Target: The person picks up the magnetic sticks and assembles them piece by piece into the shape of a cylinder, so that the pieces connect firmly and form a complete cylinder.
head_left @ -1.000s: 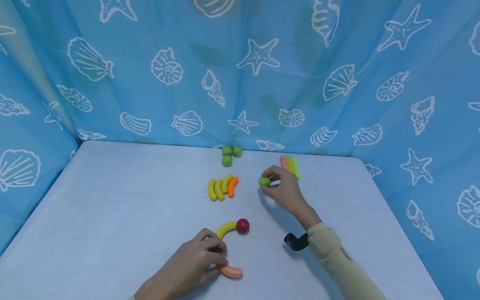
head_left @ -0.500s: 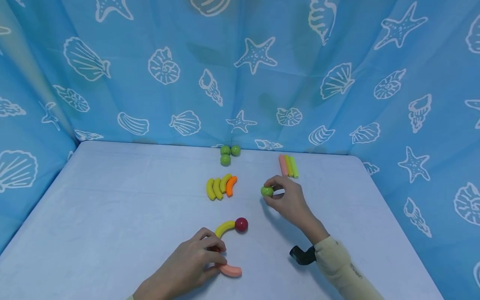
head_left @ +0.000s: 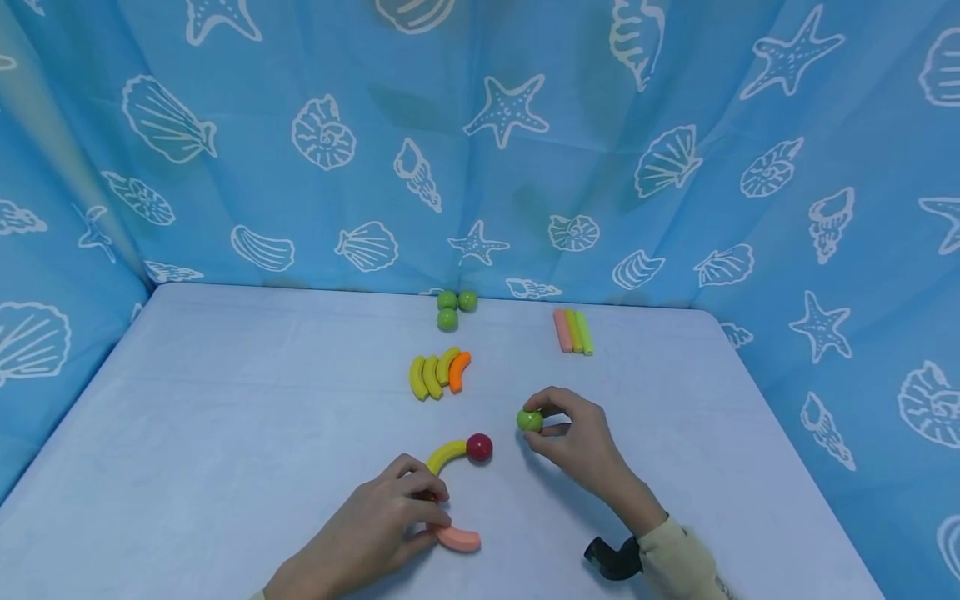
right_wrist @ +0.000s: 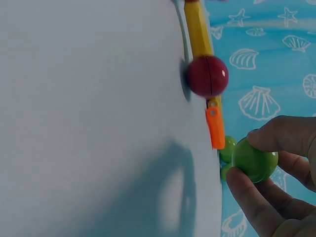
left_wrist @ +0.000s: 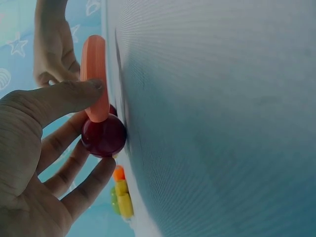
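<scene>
My left hand (head_left: 382, 517) rests low on the table at a pink curved stick (head_left: 459, 539). In the left wrist view, its thumb lies on that stick, and fingers touch a dark red ball (left_wrist: 102, 138) at the stick's end. From this ball's side a yellow curved stick (head_left: 446, 454) runs up to another red ball (head_left: 479, 447); their lower join is hidden by the fingers. Thumb and fingertips of my right hand (head_left: 583, 442) pinch a green ball (head_left: 529, 420) above the table, right of the upper red ball.
Behind lie several yellow curved pieces (head_left: 431, 377) beside an orange one (head_left: 460, 372). Farther back, green balls (head_left: 447, 320) cluster near the blue curtain (head_left: 337, 183). Straight pink, yellow and green sticks (head_left: 573, 332) lie at the back right. A black angled part (head_left: 615, 560) sits by the right sleeve.
My right hand has come nearer from beside the straight sticks, carrying the green ball toward the upper red ball. The left hand stays with the pink curved stick.
</scene>
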Motion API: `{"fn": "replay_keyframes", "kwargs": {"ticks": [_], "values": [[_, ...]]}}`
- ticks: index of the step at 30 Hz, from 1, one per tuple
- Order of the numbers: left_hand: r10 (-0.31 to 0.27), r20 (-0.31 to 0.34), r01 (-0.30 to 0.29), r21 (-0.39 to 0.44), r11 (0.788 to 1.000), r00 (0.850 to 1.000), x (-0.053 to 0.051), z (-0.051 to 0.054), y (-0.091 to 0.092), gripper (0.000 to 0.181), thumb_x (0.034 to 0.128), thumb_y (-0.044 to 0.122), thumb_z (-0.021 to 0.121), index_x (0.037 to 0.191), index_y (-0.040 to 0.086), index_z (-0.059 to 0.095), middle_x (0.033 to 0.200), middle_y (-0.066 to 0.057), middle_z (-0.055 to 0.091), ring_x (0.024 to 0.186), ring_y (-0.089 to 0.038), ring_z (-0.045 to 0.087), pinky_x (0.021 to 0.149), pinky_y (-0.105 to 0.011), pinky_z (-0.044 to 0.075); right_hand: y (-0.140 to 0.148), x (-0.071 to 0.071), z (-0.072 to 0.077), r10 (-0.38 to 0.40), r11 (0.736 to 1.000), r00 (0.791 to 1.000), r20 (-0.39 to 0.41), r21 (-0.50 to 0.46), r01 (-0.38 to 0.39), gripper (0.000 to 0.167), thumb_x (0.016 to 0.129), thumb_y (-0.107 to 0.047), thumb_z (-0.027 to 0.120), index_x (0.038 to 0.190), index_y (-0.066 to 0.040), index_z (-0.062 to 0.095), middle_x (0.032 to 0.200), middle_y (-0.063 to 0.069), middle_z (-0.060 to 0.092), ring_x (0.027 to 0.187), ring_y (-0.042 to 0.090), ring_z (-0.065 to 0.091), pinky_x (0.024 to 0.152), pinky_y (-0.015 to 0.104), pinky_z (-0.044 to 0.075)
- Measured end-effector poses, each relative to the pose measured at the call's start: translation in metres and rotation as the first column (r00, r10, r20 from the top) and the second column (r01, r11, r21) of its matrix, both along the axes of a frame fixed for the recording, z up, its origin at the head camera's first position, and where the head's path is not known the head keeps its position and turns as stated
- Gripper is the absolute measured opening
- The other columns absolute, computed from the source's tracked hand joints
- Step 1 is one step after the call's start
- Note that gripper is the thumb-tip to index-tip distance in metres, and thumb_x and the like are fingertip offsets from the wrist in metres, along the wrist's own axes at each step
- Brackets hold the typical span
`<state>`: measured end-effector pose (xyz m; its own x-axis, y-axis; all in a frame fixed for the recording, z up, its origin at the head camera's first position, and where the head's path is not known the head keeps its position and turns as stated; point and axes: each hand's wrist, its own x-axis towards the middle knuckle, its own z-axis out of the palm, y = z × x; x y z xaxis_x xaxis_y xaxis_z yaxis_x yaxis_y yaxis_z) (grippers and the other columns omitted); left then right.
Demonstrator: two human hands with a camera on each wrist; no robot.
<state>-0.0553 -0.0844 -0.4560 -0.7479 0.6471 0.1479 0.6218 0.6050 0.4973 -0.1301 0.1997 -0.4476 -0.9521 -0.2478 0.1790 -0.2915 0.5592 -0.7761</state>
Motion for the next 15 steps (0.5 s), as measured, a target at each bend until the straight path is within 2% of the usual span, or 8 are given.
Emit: {"fn": "replay_keyframes", "kwargs": {"ticks": [15], "values": [[0.006,-0.001,-0.006,0.006,1.0,1.0,0.001,-0.001,0.0,0.012,0.0856,0.023,0.081,0.096,0.028,0.08,0.106,0.014,0.063,0.106,-0.011,0.049,0.088,-0.032,0.052,0.002,0.022,-0.005,-0.012,1.0,0.999,0.05,-0.024,0.013,0.036,0.077,0.005,0.081,0.101,-0.018,0.069,0.102,-0.006,0.066,0.096,0.016,0.064,0.075,0.03,0.059]]}}
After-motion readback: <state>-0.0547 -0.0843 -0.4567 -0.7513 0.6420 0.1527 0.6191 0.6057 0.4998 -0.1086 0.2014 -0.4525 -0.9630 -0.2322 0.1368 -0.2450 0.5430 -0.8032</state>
